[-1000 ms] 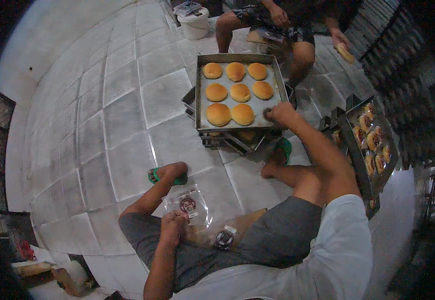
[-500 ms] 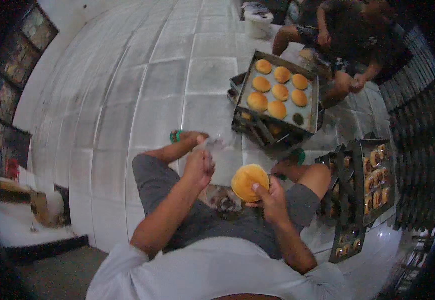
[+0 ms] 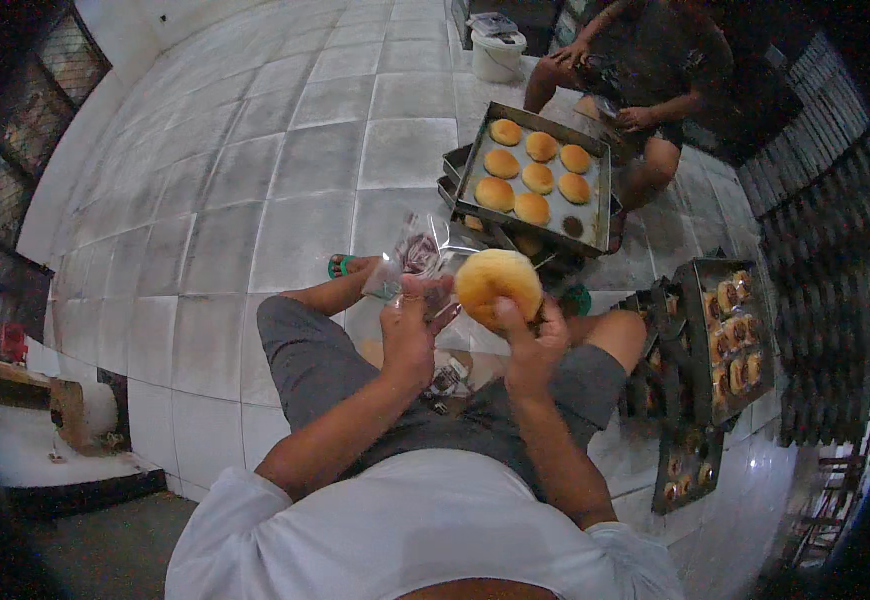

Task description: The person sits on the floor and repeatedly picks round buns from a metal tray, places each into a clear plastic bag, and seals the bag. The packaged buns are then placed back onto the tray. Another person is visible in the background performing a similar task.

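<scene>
- Holding a round golden bun in the right hand, thumb pressed on it; cannot see most of the fingers tucked behind.
- Pinching a crinkly clear bag in the left hand, just beside the bun; cannot tell where to find the bag's mouth, or whether touching the bun.
- Leaving a little gap between the two hands, up in front of the lap.
- Wearing a white shirt, cut off at the bottom edge, and gray shorts, partly hidden by the arms.
- Seeing more clear wrapping on the lap, too fuzzy to make out well.
- Farther out, seeing eight more buns on a square tray, on top of a pile mostly hidden underneath; also one dark spot, hard to make out.
- Off to the right, seeing wrapped buns in another tray, blurry through the shiny film.
- Past the square tray, seeing another person sitting, cut off at the top; cannot tell whether holding anything.
- Beside that person, seeing a white bucket, part covered by something dark on top.
</scene>
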Available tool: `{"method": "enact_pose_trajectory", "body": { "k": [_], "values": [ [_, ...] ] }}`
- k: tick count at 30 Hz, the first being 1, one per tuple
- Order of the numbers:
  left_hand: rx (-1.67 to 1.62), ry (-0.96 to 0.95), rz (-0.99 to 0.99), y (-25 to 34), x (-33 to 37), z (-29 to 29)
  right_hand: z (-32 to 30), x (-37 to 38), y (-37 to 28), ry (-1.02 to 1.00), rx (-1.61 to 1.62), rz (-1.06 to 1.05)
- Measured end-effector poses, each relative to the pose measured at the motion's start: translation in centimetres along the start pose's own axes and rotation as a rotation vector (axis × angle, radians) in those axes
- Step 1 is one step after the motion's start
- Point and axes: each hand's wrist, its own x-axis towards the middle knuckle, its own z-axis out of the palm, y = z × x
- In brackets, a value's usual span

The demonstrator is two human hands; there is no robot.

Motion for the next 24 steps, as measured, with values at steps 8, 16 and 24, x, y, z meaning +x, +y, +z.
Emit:
{"method": "enact_pose_trajectory", "body": {
  "k": [8,16,24],
  "values": [
    [-0.272,-0.032,-0.198,-0.5,3.9,-4.3,-1.0,-4.0,-4.1,-0.140,-0.362,-0.061],
    [-0.230,-0.079,-0.233,-1.4,1.5,-0.7,0.3,-3.1,-1.6,-0.138,-0.409,-0.226],
    [0.039,0.013,-0.060,-0.4,3.3,-2.6,-1.4,-1.4,-3.5,-0.054,-0.290,-0.176]
  ]
}}
